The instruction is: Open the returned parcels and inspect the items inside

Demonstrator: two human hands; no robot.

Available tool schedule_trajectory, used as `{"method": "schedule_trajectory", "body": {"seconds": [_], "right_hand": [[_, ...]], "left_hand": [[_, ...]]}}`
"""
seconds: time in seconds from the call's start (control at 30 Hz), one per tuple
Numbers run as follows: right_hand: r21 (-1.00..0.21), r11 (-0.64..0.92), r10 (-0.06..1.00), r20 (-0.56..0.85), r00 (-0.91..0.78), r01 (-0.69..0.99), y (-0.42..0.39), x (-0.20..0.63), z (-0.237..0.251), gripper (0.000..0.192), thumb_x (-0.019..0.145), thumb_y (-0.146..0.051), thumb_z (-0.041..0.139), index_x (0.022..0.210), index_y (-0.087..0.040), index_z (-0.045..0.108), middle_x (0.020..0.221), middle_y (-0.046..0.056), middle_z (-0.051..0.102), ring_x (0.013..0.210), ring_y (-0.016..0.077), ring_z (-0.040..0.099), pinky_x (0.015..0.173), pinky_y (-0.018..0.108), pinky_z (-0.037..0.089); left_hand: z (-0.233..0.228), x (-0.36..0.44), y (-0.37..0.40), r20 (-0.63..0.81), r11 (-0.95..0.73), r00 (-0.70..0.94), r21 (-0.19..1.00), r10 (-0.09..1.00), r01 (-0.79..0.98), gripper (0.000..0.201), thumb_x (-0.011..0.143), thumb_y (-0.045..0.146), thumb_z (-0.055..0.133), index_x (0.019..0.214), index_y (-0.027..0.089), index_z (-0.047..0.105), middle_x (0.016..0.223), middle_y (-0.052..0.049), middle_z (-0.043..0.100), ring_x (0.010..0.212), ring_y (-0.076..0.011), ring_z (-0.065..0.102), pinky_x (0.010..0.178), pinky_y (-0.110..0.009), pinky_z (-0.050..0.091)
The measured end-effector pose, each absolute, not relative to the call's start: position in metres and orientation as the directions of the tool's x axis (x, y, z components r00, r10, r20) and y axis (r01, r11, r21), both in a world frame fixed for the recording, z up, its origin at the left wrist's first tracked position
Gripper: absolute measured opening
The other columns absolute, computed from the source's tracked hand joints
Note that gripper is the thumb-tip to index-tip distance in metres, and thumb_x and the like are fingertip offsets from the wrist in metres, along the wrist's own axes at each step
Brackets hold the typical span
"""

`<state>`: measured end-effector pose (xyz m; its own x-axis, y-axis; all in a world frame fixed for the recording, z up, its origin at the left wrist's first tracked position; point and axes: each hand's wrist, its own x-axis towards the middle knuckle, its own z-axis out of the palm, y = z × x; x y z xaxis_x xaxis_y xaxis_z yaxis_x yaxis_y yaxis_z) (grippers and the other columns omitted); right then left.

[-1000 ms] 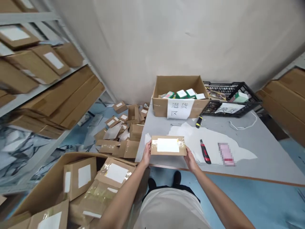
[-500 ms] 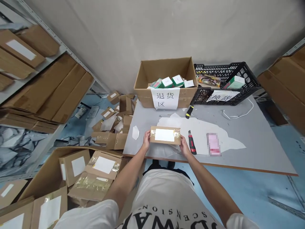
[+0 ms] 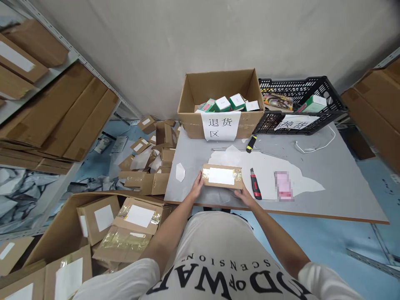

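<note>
A small taped cardboard box (image 3: 206, 177) with a white label on its upper face is held over the front part of the grey table (image 3: 337, 183). My left hand (image 3: 197, 185) grips its left end. At the lower right corner, my right hand (image 3: 244, 196) holds it with the fingers partly hidden beneath. Just right of that hand lies a red and black utility knife (image 3: 255, 184). Farther back is a yellow and black utility knife (image 3: 251, 143). A pink item, blurred out, (image 3: 283, 185) lies on white paper (image 3: 300, 181).
At the table's back stand an open carton (image 3: 190, 125) of small green-and-white boxes and a black plastic crate (image 3: 268, 125), both with paper signs. A big carton (image 3: 56, 221) of parcels stands at lower left. Cardboard boxes (image 3: 162, 158) are heaped on the floor beside the table.
The view has shifted slightly. Both hands still hold the box, and the right hand now sits lower at its corner, with the box's front side showing a little more.
</note>
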<state>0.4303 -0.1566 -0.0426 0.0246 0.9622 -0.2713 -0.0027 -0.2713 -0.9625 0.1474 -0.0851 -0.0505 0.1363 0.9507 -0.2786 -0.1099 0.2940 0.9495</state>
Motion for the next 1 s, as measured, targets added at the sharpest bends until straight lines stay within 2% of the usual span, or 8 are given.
{"method": "schedule_trajectory", "body": {"seconds": [0.13, 0.2, 0.37, 0.5, 0.63, 0.8, 0.93, 1.0], "right_hand": [[-0.941, -0.300, 0.954, -0.291, 0.075, 0.156, -0.162, 0.438, -0.048, 0.107, 0.057, -0.044, 0.079, 0.148, -0.026, 0.024, 0.144, 0.008, 0.044, 0.134, 0.0308, 0.036, 0.112, 0.050, 0.022], [-0.916, -0.300, 0.954, -0.296, 0.055, 0.266, -0.160, 0.439, -0.052, 0.100, 0.062, -0.040, 0.076, 0.147, -0.025, 0.025, 0.142, 0.008, 0.046, 0.132, 0.0311, 0.040, 0.110, 0.050, 0.026], [-0.830, -0.281, 0.955, -0.291, 0.057, 0.482, -0.152, 0.432, -0.061, 0.063, 0.081, -0.034, 0.054, 0.140, -0.023, 0.035, 0.130, 0.008, 0.057, 0.121, 0.0274, 0.051, 0.102, 0.043, 0.039], [-0.787, -0.278, 0.955, -0.290, 0.067, 0.551, -0.150, 0.433, -0.057, 0.049, 0.085, -0.030, 0.049, 0.132, -0.022, 0.043, 0.118, 0.008, 0.064, 0.110, 0.0259, 0.059, 0.093, 0.039, 0.045], [-0.752, -0.272, 0.954, -0.294, 0.063, 0.600, -0.148, 0.441, -0.042, 0.035, 0.087, -0.037, 0.047, 0.117, -0.020, 0.054, 0.102, 0.009, 0.069, 0.096, 0.0248, 0.063, 0.080, 0.034, 0.048], [-0.698, -0.272, 0.958, -0.258, 0.121, 0.662, -0.139, 0.445, -0.016, 0.038, 0.089, -0.048, 0.040, 0.105, -0.020, 0.061, 0.091, 0.008, 0.071, 0.082, 0.0240, 0.065, 0.068, 0.030, 0.045], [-0.582, -0.300, 0.948, -0.272, 0.167, 0.756, -0.127, 0.443, -0.003, 0.050, 0.090, -0.056, 0.033, 0.081, -0.019, 0.066, 0.076, 0.010, 0.070, 0.073, 0.0255, 0.064, 0.062, 0.031, 0.040], [-0.534, -0.308, 0.941, -0.291, 0.171, 0.787, -0.121, 0.442, -0.002, 0.055, 0.090, -0.058, 0.031, 0.077, -0.019, 0.067, 0.075, 0.011, 0.070, 0.073, 0.0258, 0.064, 0.060, 0.030, 0.039]], "left_hand": [[-0.058, 0.118, -0.092, -0.280, 0.257, 0.190, 0.957, 0.941, 0.138, 0.092, 0.054, 0.032, 0.084, 0.136, 0.022, 0.045, 0.145, -0.010, 0.040, 0.137, -0.0339, 0.030, 0.116, -0.050, 0.014], [-0.057, 0.113, -0.089, -0.268, 0.207, 0.237, 0.945, 0.934, 0.254, 0.084, 0.059, 0.032, 0.081, 0.135, 0.021, 0.047, 0.143, -0.011, 0.044, 0.135, -0.0338, 0.034, 0.115, -0.050, 0.018], [-0.056, 0.128, -0.082, -0.242, 0.044, 0.386, 0.889, 0.890, 0.456, 0.055, 0.080, 0.032, 0.060, 0.133, 0.018, 0.049, 0.130, -0.010, 0.058, 0.127, -0.0282, 0.047, 0.108, -0.043, 0.034], [-0.053, 0.138, -0.085, -0.194, 0.009, 0.338, 0.878, 0.921, 0.479, 0.046, 0.086, 0.031, 0.052, 0.129, 0.016, 0.052, 0.120, -0.009, 0.064, 0.120, -0.0257, 0.054, 0.103, -0.040, 0.040], [-0.039, 0.138, -0.086, -0.174, 0.015, 0.308, 0.890, 0.936, 0.455, 0.045, 0.086, 0.035, 0.051, 0.127, 0.015, 0.055, 0.119, -0.008, 0.065, 0.108, -0.0246, 0.061, 0.098, -0.039, 0.045], [-0.014, 0.140, -0.079, -0.129, 0.021, 0.261, 0.925, 0.957, 0.379, 0.051, 0.088, 0.037, 0.048, 0.133, 0.014, 0.050, 0.127, -0.008, 0.061, 0.109, -0.0230, 0.060, 0.096, -0.035, 0.046], [-0.010, 0.140, -0.069, -0.181, 0.068, 0.214, 0.891, 0.960, 0.449, 0.048, 0.085, 0.040, 0.053, 0.126, 0.016, 0.059, 0.112, -0.007, 0.069, 0.100, -0.0260, 0.064, 0.088, -0.036, 0.049], [-0.015, 0.139, -0.065, -0.229, 0.115, 0.204, 0.883, 0.952, 0.456, 0.046, 0.083, 0.042, 0.055, 0.120, 0.017, 0.063, 0.106, -0.006, 0.071, 0.096, -0.0270, 0.065, 0.084, -0.036, 0.050]]}}
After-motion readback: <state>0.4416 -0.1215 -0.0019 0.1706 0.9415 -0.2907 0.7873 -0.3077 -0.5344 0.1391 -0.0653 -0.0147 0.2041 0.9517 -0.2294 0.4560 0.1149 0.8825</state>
